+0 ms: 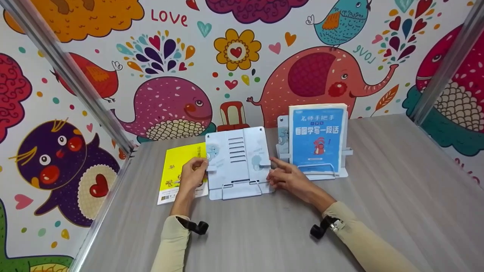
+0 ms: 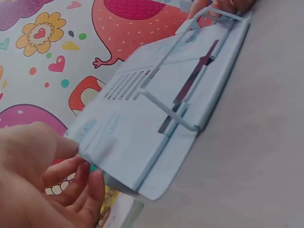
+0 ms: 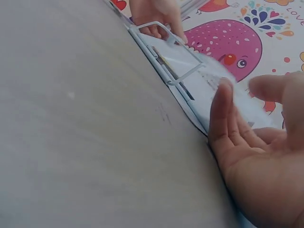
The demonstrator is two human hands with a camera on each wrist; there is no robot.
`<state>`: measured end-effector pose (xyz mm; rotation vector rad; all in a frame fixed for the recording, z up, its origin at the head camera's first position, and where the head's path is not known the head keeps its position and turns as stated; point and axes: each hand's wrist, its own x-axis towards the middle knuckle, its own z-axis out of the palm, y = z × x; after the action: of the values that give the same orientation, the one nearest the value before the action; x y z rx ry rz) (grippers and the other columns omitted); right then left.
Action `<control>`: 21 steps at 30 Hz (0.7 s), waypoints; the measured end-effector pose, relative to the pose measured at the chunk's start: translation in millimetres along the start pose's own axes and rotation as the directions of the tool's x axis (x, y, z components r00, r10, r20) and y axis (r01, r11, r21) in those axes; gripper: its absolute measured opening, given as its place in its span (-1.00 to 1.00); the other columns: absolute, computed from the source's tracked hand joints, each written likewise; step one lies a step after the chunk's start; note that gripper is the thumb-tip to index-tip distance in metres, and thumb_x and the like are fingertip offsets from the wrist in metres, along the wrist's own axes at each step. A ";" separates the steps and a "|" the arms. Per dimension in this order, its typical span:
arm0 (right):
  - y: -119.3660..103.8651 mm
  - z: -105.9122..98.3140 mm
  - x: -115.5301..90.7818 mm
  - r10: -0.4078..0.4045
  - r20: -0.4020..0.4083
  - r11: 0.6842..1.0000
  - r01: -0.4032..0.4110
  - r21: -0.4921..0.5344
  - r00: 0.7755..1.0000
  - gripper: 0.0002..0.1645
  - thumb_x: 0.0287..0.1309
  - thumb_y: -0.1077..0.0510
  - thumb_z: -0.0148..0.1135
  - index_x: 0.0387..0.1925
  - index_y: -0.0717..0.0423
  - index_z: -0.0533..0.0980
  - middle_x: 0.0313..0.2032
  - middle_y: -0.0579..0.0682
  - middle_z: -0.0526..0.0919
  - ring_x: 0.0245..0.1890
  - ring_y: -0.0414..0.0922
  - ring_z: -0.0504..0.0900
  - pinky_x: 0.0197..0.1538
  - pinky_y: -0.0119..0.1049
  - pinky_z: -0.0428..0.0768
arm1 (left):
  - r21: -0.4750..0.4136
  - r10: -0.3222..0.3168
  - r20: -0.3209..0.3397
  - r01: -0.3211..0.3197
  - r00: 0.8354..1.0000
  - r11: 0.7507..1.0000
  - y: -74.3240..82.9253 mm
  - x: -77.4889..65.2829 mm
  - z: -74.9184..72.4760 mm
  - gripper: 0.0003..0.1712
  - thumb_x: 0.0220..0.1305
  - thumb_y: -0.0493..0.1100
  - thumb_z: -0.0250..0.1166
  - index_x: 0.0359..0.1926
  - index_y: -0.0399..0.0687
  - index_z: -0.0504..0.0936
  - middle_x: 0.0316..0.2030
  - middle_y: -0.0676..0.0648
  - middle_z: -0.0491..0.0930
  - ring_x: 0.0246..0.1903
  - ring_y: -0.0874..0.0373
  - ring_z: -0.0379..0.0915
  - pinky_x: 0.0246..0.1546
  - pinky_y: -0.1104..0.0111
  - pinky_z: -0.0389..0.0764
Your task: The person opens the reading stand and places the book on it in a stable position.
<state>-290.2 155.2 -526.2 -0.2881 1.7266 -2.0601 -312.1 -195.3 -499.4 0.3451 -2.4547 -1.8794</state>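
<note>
A light-blue metal book stand [image 1: 238, 170] leans back on the table, its slotted plate bare and its wire page rest [image 1: 242, 190] at the front. At its left edge, my left hand [image 1: 193, 174] pinches the stand near the side clip; the thumb lies at the edge in the left wrist view, with curled fingers [image 2: 76, 190] beside and below. By the opposite edge is my right hand [image 1: 291, 179], its fingers loosely extended and the thumb held apart from them in the right wrist view.
A yellow book [image 1: 181, 151] lies flat to the left, partly under the stand. At the back right, a second stand [image 1: 345, 173] holds a blue-covered book [image 1: 319, 141] upright. Behind the table [image 1: 264, 241] rises a patterned wall [image 1: 234, 90] between metal posts [image 1: 72, 75].
</note>
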 end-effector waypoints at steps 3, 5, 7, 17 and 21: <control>-2.1 -0.1 -2.9 -0.027 -0.029 0.999 0.028 0.029 0.999 -0.17 0.59 0.02 0.23 0.71 0.00 0.16 -0.05 0.05 0.65 -0.13 -0.10 0.65 -0.03 -0.34 0.70 | -0.066 0.036 0.031 -0.034 0.999 0.997 1.4 -0.3 -3.5 -0.70 0.62 -0.08 0.26 0.22 -0.06 0.69 0.15 -0.19 0.63 0.04 -0.03 0.56 0.02 0.31 0.60; -3.1 -0.3 -4.4 -0.046 -0.057 0.998 0.048 0.038 0.997 -0.25 0.60 0.02 0.21 0.66 0.06 0.25 -0.09 0.03 0.64 -0.16 -0.10 0.64 -0.07 -0.35 0.67 | -0.106 0.063 0.055 -0.057 0.997 0.993 1.3 -0.5 -6.6 -0.70 0.61 -0.14 0.27 0.24 -0.08 0.68 0.19 -0.20 0.63 0.09 -0.03 0.55 0.08 0.30 0.63; -3.4 -0.5 -5.1 -0.062 -0.084 0.997 0.065 0.040 0.995 -0.30 0.60 0.03 0.21 0.61 0.12 0.33 -0.13 0.01 0.65 -0.18 -0.11 0.62 -0.10 -0.35 0.65 | -0.143 0.088 0.080 -0.076 0.993 0.987 0.2 -0.5 -10.3 -0.67 0.59 -0.19 0.28 0.28 -0.08 0.65 0.20 -0.20 0.63 0.12 -0.03 0.56 0.10 0.30 0.66; -0.8 -0.5 -4.8 -0.110 -0.150 0.994 0.113 0.013 0.983 -0.42 0.55 0.04 0.30 0.46 0.15 0.53 -0.08 0.11 0.68 -0.14 -0.09 0.62 -0.11 -0.37 0.67 | -0.288 0.216 0.192 -0.155 0.957 0.945 -6.7 -1.8 -26.5 -0.48 0.52 -0.35 0.31 0.41 0.03 0.52 0.20 -0.21 0.57 0.14 -0.12 0.56 0.07 0.29 0.68; 0.7 -0.2 -3.4 -0.130 -0.184 0.992 0.129 -0.016 0.974 -0.50 0.52 0.03 0.35 0.35 0.13 0.61 -0.07 0.14 0.67 -0.17 -0.08 0.62 -0.11 -0.37 0.67 | -0.314 0.261 0.201 -0.190 0.944 0.930 -8.1 -2.7 -27.8 -0.50 0.52 -0.34 0.33 0.39 0.02 0.52 0.18 -0.20 0.58 0.18 -0.16 0.53 0.08 0.30 0.69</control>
<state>-287.2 156.8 -526.5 -0.2220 1.8641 -2.2391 -303.8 -223.2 -499.3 -0.1820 -2.1763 -2.2418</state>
